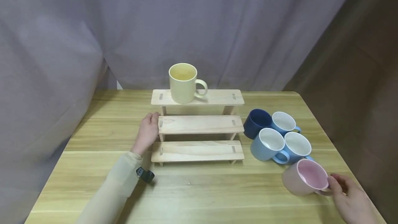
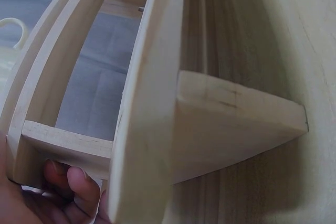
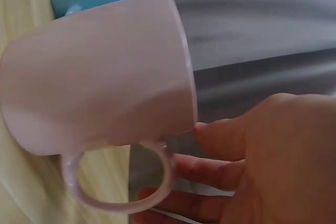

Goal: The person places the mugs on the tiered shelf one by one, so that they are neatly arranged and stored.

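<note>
A three-step wooden display shelf (image 1: 199, 124) stands on the table. My left hand (image 1: 149, 130) grips the left end of its middle step, and in the left wrist view curled fingers (image 2: 84, 187) show beneath the board by a support. On the top step sits a yellow mug (image 1: 182, 84), handle to the right. At the lower right, my right hand (image 1: 352, 196) holds a pink mug (image 1: 298, 179) by its handle side. In the right wrist view the thumb (image 3: 220, 137) meets the rim, while fingers lie at the pink handle (image 3: 115, 205). The pink mug leans slightly.
Right of the shelf, a navy mug (image 1: 255, 125) and three light blue mugs, one of them nearest the shelf's front (image 1: 264, 146), stand close together. All have open tops upward. Grey curtains (image 1: 199, 27) hang behind the wooden table (image 1: 202, 196) and along its sides.
</note>
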`<state>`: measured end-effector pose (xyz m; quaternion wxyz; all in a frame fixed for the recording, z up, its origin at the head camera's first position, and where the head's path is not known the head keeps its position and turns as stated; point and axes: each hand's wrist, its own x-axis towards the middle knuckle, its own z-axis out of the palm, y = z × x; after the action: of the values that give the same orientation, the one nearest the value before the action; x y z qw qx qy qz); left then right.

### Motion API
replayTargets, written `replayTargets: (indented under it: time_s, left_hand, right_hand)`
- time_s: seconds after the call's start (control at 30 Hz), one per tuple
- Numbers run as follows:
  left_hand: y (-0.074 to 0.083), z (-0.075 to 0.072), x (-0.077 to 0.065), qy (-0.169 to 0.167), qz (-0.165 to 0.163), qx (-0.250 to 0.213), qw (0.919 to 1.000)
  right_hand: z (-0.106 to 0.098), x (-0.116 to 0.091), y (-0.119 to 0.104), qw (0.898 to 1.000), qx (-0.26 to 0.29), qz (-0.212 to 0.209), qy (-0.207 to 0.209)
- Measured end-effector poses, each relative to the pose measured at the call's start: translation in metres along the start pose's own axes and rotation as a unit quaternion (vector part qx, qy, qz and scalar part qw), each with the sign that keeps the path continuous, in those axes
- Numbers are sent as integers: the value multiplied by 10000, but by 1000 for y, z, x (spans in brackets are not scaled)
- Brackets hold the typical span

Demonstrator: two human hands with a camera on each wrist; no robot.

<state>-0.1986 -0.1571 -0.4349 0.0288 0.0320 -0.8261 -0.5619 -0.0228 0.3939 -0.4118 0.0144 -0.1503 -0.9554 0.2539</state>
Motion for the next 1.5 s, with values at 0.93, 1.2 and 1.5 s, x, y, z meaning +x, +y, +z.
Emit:
replayTargets:
  time_s: [0.93,1.2,1.5]
  left_hand:
    - [2,-1,-2,-15,-122,-73,9999]
    - [2,-1,-3,-82,-134,-107,9998]
    - [1,-1,-2,-23,-151,-95,9998]
  right_hand:
    - [11,2,30,9969,-120,-621,-476]
    - [14,-1,29,9957,41,-614,-688]
    - [17,-4,30,9938,597,-297,-892]
